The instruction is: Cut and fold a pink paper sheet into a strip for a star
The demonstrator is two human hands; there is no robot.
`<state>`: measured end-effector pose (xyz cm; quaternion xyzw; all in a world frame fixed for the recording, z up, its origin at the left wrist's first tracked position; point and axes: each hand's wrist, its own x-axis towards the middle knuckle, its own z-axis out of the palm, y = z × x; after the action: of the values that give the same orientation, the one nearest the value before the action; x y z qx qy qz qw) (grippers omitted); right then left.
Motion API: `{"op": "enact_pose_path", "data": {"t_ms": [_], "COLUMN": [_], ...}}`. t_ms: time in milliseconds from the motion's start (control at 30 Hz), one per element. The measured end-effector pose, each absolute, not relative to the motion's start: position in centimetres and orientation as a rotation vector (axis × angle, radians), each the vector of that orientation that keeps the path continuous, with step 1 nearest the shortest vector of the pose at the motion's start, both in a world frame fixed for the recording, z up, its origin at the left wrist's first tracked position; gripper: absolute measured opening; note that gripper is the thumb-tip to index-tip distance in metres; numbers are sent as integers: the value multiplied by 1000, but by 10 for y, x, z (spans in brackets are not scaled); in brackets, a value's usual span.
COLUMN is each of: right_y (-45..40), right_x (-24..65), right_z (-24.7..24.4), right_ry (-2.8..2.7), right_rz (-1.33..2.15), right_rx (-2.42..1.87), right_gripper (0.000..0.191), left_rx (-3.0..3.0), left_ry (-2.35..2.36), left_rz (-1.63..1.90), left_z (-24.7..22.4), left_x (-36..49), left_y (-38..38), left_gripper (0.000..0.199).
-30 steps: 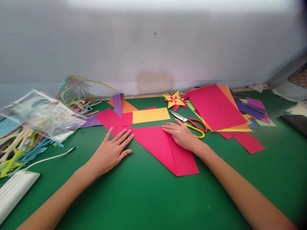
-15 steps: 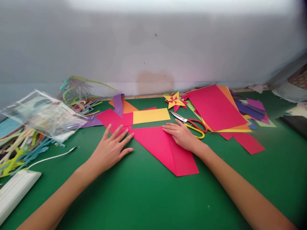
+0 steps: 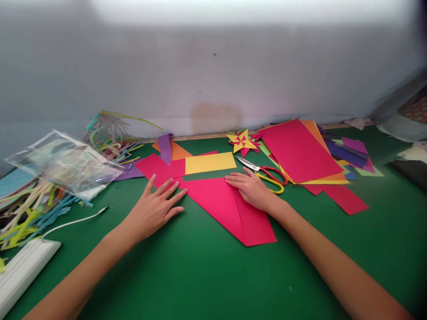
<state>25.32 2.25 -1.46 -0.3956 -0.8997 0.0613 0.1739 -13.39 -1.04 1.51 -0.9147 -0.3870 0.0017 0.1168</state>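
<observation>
A red sheet of paper (image 3: 216,202), folded over along a diagonal, lies on the green table in front of me. My right hand (image 3: 249,189) rests flat on its upper right part, fingers stretched out to the left and hiding some of the sheet. With fingers spread, my left hand (image 3: 158,202) lies at the sheet's left corner, its fingertips by that corner and over other red pieces (image 3: 154,168). Just behind the folded sheet is a yellow paper rectangle (image 3: 211,162). Scissors with red and yellow handles (image 3: 263,171) lie beyond my right hand, blades slightly apart.
A red and yellow paper star (image 3: 243,142) sits near the wall. On the right is a stack of coloured sheets (image 3: 300,151), with a small red piece (image 3: 347,199) beside it. Leftward are a clear plastic bag (image 3: 66,162), coloured strips (image 3: 40,209) and a white power strip (image 3: 30,271).
The camera view has shifted slightly, most visibly at the left. Both hands and the folded red sheet stay practically where they were.
</observation>
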Motion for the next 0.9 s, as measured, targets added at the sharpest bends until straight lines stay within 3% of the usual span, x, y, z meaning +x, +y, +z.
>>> {"op": "enact_pose_path", "data": {"t_ms": [900], "right_y": [24], "right_x": [254], "right_z": [-18], "right_ry": [-2563], "right_rz": [163], "right_rx": [-1113], "right_gripper": [59], "left_rx": [-2757], "left_ry": [-1084], "left_rz": [-146], "left_z": [10], "left_x": [-121], "left_y": [-18], "left_gripper": [51]}}
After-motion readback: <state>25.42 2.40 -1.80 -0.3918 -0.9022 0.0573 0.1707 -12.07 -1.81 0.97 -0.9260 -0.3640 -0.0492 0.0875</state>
